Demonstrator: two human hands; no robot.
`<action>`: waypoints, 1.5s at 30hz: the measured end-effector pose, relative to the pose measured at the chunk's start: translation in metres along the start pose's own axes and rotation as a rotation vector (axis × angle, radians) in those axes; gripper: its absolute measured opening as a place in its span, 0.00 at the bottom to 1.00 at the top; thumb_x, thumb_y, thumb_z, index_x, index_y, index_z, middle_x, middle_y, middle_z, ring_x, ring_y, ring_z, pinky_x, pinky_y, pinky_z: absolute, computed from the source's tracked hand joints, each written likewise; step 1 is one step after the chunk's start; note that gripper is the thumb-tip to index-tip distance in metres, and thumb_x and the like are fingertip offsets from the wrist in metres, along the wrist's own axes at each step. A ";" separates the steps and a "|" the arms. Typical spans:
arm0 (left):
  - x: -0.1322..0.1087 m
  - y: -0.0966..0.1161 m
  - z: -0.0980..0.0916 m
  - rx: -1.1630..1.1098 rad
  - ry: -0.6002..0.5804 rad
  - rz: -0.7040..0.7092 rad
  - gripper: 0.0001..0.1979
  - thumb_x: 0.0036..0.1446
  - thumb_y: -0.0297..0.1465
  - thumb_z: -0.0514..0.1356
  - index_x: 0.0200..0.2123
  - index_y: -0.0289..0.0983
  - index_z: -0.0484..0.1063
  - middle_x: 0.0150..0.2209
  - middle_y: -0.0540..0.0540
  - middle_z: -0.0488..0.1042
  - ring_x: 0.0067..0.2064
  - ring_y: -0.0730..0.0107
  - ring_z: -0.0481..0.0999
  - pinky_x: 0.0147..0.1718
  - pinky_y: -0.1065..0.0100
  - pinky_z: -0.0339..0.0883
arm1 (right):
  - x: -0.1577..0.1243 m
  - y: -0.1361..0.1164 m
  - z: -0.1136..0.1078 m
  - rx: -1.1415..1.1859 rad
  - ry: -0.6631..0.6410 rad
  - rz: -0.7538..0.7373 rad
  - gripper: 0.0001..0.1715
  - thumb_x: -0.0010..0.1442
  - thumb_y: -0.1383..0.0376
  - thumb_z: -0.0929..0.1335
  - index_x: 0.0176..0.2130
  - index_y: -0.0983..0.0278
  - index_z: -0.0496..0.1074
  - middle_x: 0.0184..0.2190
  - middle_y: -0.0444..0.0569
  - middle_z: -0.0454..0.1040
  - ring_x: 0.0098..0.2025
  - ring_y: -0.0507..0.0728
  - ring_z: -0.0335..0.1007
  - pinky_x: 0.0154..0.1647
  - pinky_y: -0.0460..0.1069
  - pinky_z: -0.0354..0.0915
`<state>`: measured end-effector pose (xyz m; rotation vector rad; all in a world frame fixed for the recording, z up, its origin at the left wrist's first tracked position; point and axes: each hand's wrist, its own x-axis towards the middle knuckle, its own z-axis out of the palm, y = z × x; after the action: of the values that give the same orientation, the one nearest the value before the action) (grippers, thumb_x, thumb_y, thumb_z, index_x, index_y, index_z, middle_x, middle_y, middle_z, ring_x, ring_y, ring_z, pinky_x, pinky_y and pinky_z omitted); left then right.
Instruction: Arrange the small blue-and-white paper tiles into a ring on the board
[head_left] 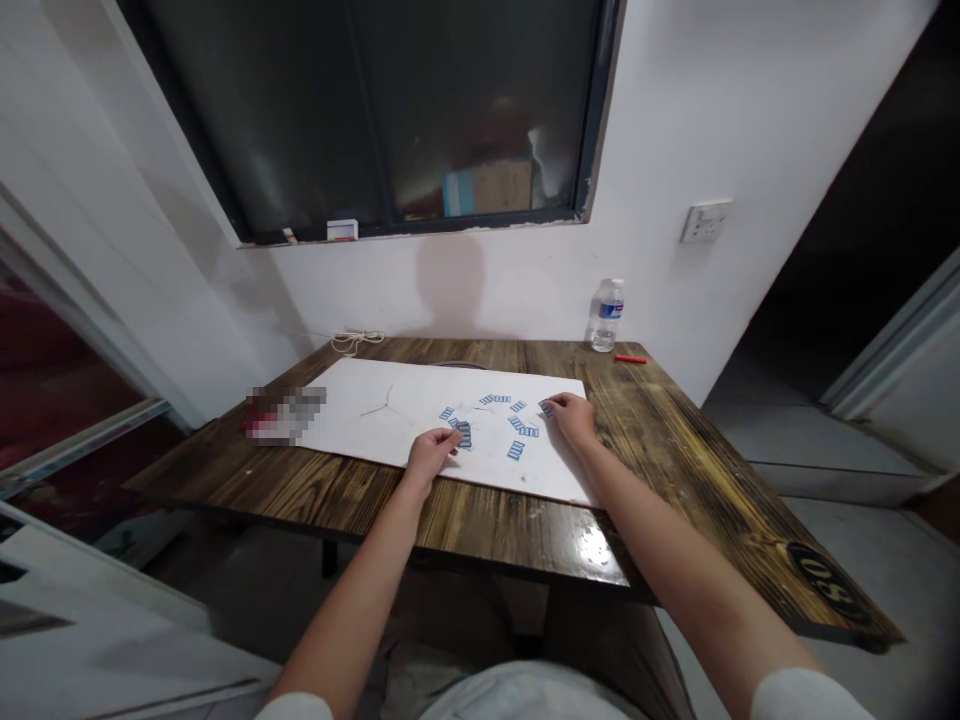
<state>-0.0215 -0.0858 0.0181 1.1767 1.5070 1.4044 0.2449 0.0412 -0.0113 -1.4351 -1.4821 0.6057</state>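
While a person is leaning over a dark-stained plank counter [525,530] below a window [375,120], a water bottle [607,315] and a red stick [631,358] are sitting near its far edge, and a pixelated object [285,415] is lying at the left, too blurred to name. A large white sheet [375,420] is covering the middle of the counter. Small blue-printed paper slips [515,450] are lying scattered on it, around and between the hands, which are held apart. The left hand [431,452] is resting its fingers [454,437] on a small stack of slips [464,434], while the right hand [571,420] is touching one slip [546,408] with its fingertips. Whether either is pinching, I cannot tell. These slips are looking light, thin and floppy, probably sliding easily, so pinching by the edges seems best.
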 end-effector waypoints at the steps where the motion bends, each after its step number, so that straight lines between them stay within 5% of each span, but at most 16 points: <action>1: 0.000 -0.001 -0.002 -0.005 -0.005 0.001 0.20 0.35 0.45 0.70 0.26 0.35 0.77 0.21 0.49 0.73 0.24 0.73 0.69 0.26 0.71 0.62 | 0.001 0.001 0.000 0.015 0.006 0.009 0.10 0.51 0.64 0.68 0.31 0.66 0.78 0.32 0.52 0.80 0.36 0.58 0.74 0.42 0.51 0.66; 15: -0.008 -0.005 -0.014 -0.116 -0.009 0.007 0.19 0.35 0.45 0.70 0.24 0.36 0.75 0.20 0.50 0.72 0.25 0.74 0.68 0.28 0.72 0.59 | 0.008 0.012 0.006 0.355 0.050 0.124 0.21 0.44 0.55 0.74 0.33 0.68 0.75 0.26 0.49 0.77 0.21 0.51 0.68 0.24 0.48 0.68; 25: -0.009 -0.004 -0.013 -0.134 0.009 0.000 0.19 0.36 0.45 0.70 0.24 0.36 0.74 0.20 0.50 0.72 0.25 0.74 0.68 0.27 0.72 0.58 | 0.010 0.012 0.009 0.595 0.080 0.185 0.15 0.42 0.63 0.76 0.30 0.68 0.73 0.24 0.47 0.76 0.25 0.53 0.74 0.33 0.50 0.73; 45: -0.008 -0.008 -0.014 -0.158 -0.008 -0.002 0.18 0.36 0.44 0.71 0.24 0.36 0.75 0.20 0.50 0.72 0.24 0.74 0.68 0.27 0.72 0.57 | 0.008 -0.011 -0.005 0.854 -0.016 0.145 0.22 0.34 0.57 0.78 0.28 0.65 0.73 0.23 0.43 0.73 0.19 0.47 0.63 0.22 0.45 0.62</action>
<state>-0.0340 -0.0973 0.0114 1.0818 1.3640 1.4870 0.2453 0.0451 0.0031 -0.8554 -0.9312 1.1658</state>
